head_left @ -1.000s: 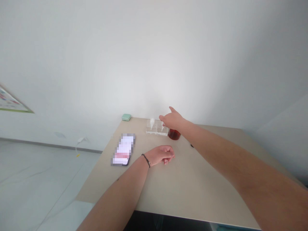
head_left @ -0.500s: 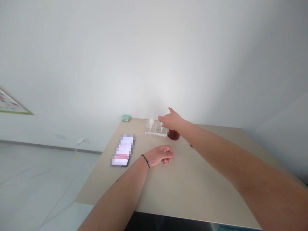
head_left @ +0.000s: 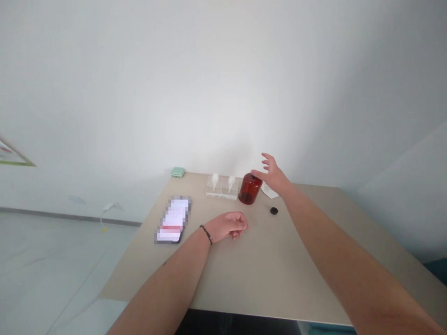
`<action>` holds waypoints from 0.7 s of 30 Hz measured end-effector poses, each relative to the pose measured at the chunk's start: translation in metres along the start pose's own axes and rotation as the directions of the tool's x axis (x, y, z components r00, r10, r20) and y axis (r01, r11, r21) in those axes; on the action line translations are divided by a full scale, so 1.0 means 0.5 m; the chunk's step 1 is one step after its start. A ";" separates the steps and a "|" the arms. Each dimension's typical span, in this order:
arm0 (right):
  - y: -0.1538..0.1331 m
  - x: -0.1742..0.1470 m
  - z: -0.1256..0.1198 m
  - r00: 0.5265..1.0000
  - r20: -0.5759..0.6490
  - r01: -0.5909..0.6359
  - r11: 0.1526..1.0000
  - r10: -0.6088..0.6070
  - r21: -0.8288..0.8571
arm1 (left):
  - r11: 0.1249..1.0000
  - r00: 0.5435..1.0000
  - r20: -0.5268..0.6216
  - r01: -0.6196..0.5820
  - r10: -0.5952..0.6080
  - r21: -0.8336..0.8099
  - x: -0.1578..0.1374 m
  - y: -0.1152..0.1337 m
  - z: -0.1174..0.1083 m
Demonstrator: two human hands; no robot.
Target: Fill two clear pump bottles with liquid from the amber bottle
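My left hand (head_left: 228,225) rests on the table with its fingers curled in, a dark bracelet at the wrist; I see nothing in it. My right hand (head_left: 274,174) is raised at the back, thumb and fingers apart, over the right side of an amber glass bottle (head_left: 248,190). Its thumb overlaps the bottle's top; whether it touches is unclear. Left of the bottle stands a clear divided tray (head_left: 222,196). One white, teardrop-shaped piece (head_left: 215,180) is in its left compartment and another white piece (head_left: 231,182) in its right. A small black cap (head_left: 274,211) lies in front of my right hand.
A phone (head_left: 173,218) with a blurred screen lies on the left of the table (head_left: 261,270). At the back left corner sits a small green case (head_left: 178,172). White crumpled paper (head_left: 269,191) lies behind the right wrist. The wall (head_left: 216,93) borders the table's back.
My right hand has moved right, from over the tray's right compartment to the bottle, and its fingers have spread. Bottle, cap and paper are now uncovered. The left hand stays put.
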State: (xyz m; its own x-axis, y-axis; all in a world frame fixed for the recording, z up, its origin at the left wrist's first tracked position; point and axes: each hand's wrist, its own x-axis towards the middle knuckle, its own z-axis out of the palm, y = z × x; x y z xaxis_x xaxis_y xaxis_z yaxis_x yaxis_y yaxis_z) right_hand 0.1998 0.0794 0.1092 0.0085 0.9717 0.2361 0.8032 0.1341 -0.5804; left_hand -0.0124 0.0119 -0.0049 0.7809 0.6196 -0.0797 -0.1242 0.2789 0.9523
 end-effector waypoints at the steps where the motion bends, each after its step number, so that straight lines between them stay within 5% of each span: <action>1: 0.020 -0.012 0.011 0.999 0.014 -0.039 0.998 0.038 0.055 | 1.000 1.000 -0.002 -0.003 0.003 0.000 0.000 0.000 0.001; 6: 0.075 -0.043 0.059 0.992 0.098 -0.095 0.979 0.078 0.179 | 1.000 1.000 -0.003 -0.011 0.011 0.016 0.001 -0.002 0.001; 12: 0.075 -0.058 0.030 0.997 -0.012 -0.070 0.928 0.080 0.366 | 0.988 0.990 -0.075 -0.107 0.116 0.114 -0.007 -0.005 0.001; 14: 0.071 -0.087 0.021 0.998 -0.020 -0.043 0.904 0.056 0.426 | 0.933 0.923 -0.232 -0.244 0.306 0.264 -0.009 -0.004 0.005; 16: 0.063 -0.131 0.024 1.000 0.005 -0.001 0.878 -0.002 0.478 | 0.843 0.795 -0.358 -0.326 0.490 0.428 -0.008 -0.002 0.012; 18: 0.050 -0.181 0.038 0.996 0.042 0.047 0.838 -0.083 0.544 | 0.792 0.739 -0.375 -0.345 0.560 0.503 -0.005 -0.001 0.022; 21: 0.036 -0.237 0.059 0.967 0.091 0.135 0.785 -0.236 0.605 | 0.831 0.823 -0.266 -0.374 0.502 0.411 -0.002 0.003 0.039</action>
State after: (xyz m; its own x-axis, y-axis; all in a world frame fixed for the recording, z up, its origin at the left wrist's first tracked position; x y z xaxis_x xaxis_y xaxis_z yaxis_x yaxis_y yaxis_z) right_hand 0.1955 -0.0279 0.0478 -0.2358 0.9261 0.2945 0.2710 0.3537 -0.8952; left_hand -0.0013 -0.0025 0.0022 0.4177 0.8450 0.3340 -0.1433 -0.3018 0.9426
